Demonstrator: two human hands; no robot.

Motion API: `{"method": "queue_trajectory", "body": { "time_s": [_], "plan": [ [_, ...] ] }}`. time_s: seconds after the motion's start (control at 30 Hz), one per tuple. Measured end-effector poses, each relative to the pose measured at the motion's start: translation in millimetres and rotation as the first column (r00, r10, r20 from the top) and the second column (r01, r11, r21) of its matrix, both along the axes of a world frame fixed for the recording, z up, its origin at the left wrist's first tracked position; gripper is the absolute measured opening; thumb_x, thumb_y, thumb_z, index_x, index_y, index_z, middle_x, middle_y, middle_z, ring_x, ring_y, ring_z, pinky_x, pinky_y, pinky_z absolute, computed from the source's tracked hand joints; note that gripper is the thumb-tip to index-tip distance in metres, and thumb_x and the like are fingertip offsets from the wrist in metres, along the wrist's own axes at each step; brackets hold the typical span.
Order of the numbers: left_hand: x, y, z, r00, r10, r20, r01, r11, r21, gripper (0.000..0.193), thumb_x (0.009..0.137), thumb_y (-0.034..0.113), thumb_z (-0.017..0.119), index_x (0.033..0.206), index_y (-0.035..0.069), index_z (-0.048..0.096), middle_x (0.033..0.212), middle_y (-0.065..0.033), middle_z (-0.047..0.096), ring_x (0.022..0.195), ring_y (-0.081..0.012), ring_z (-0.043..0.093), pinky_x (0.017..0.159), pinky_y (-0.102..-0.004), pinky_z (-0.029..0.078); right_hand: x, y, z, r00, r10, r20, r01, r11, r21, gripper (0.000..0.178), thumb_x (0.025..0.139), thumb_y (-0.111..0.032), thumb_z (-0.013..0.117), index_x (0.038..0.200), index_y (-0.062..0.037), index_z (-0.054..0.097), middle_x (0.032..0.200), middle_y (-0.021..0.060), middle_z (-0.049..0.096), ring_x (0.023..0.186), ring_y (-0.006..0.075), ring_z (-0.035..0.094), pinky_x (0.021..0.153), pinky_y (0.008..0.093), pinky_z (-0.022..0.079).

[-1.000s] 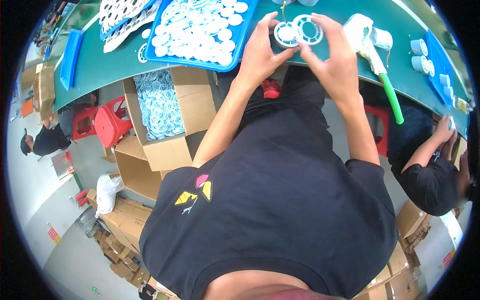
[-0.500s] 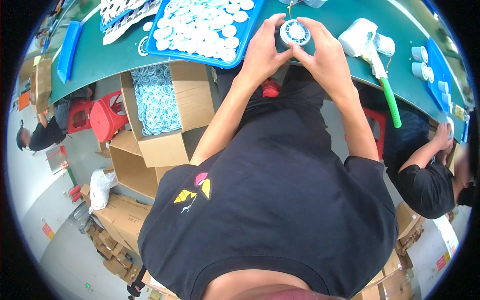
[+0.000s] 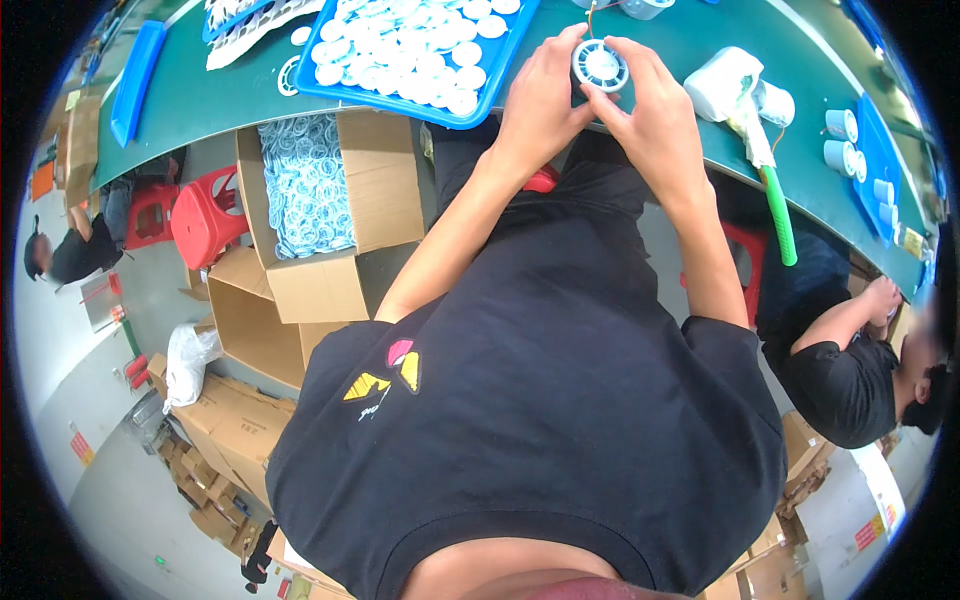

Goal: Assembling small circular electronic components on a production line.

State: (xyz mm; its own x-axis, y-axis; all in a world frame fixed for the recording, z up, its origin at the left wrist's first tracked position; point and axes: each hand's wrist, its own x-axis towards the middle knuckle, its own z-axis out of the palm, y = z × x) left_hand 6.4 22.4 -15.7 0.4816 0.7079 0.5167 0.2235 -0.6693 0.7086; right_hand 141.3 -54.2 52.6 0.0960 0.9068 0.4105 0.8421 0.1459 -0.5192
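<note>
Between my two hands, over the front edge of the green table, is a round white plastic housing (image 3: pixel 600 66) with a spoked, slotted face turned up. My left hand (image 3: pixel 543 105) curls its thumb and fingers around the near left side. From the right, my right hand (image 3: pixel 652 110) grips it the same way, its thumb at the near rim. A thin red wire shows just beyond it, and I cannot tell whether it joins the housing. To the left lies a blue tray (image 3: pixel 465 120) piled with white discs (image 3: pixel 400 55).
A mallet with a green handle (image 3: pixel 778 215) and wrapped white head lies to the right, overhanging the edge. White cups (image 3: pixel 840 125) stand near another blue tray (image 3: pixel 872 165). Below the table's left is a carton (image 3: pixel 390 190) of pale blue rings (image 3: pixel 305 185). A co-worker (image 3: pixel 850 370) sits at right.
The view has shifted slightly. Both hands keep their hold on the round housing, which looks tipped a little differently. The co-worker at the right has moved an arm slightly.
</note>
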Motion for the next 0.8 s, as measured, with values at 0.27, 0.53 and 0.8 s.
{"method": "queue_trajectory", "body": {
  "time_s": [0.27,0.53,0.8],
  "plan": [
    [0,-5,-3,1.0,-0.005,0.004,0.005,1.0,0.018,0.08,0.079,0.013,0.085,0.145,0.004,0.042,0.128,-0.022,0.061,0.114,-0.0436,0.063,0.096,-0.047,0.054,5,0,1,0.999,0.044,0.004,-0.044,0.999,0.013,0.049,0.088,-0.014,0.077,0.131,0.0015,0.058,0.126,0.0218,0.065,0.109,0.0397,0.069,0.091,0.0439,0.057],
    [24,-28,0,0.989,0.137,0.057,-0.135,0.99,-0.038,0.07,0.089,0.023,0.081,0.142,-0.002,0.044,0.132,-0.0259,0.057,0.113,-0.046,0.062,0.095,-0.0486,0.052,3,-2,17,0.99,-0.015,-0.138,-0.012,0.98,-0.197,0.051,0.091,-0.019,0.075,0.134,0.0001,0.057,0.124,0.0211,0.066,0.106,0.0366,0.071,0.089,0.0426,0.057],
    [15,-29,10,0.986,0.149,0.074,-0.136,0.978,-0.157,0.067,0.092,0.03,0.08,0.142,-0.001,0.047,0.131,-0.0217,0.058,0.116,-0.0382,0.064,0.097,-0.0436,0.052,79,-78,-6,0.794,-0.606,-0.054,0.608,0.79,0.079,0.034,0.093,-0.011,0.073,0.121,0.0046,0.064,0.116,0.0219,0.064,0.108,0.0366,0.065,0.095,0.0444,0.053]
  ]
}}
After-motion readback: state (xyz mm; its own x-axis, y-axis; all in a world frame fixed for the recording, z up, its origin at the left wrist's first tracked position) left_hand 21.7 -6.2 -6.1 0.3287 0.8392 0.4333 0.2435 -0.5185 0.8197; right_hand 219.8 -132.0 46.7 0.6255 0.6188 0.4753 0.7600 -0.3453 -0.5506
